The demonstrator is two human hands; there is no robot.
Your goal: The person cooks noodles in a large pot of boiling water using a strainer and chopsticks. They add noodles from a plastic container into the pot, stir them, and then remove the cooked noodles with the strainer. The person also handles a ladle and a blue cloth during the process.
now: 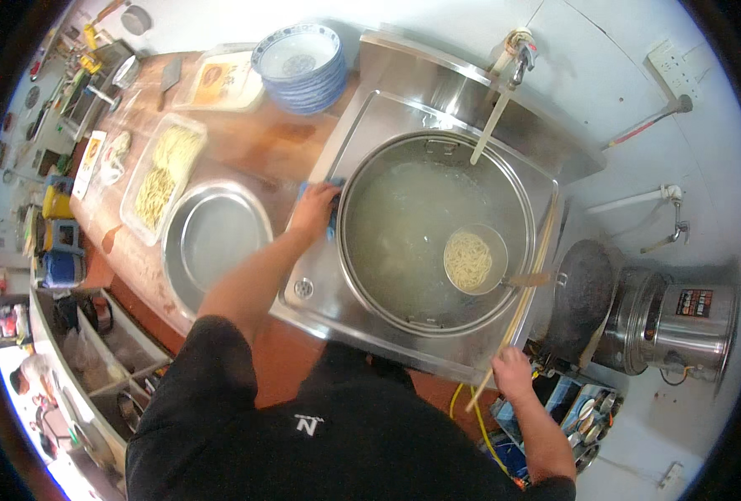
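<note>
A large round metal pot (pixel 401 300) of cloudy liquid is set in a steel stove top (pixel 320 275). Pale noodles (pixel 468 260) lie in a wooden-handled strainer (pixel 500 241) at the pot's right, its handle across the rim. My right hand (pixel 513 374) is closed around long wooden chopsticks (pixel 525 300), which lie along the pot's right side. At the pot's left rim is my left hand (pixel 316 210), beside a blue cloth (pixel 331 227); whether its fingers grip the cloth cannot be told. A faucet with a pale hose (pixel 492 125) hangs over the pot's far edge.
On the wooden table left are an empty metal basin (pixel 261 216), a plastic tray of noodles (pixel 202 141), stacked blue-and-white bowls (pixel 311 87), a lidded container (pixel 254 94) and a cleaver (pixel 171 75). A dark wok (pixel 580 294) and steel drums (pixel 689 332) stand right. A person (pixel 29 376) is far off lower left.
</note>
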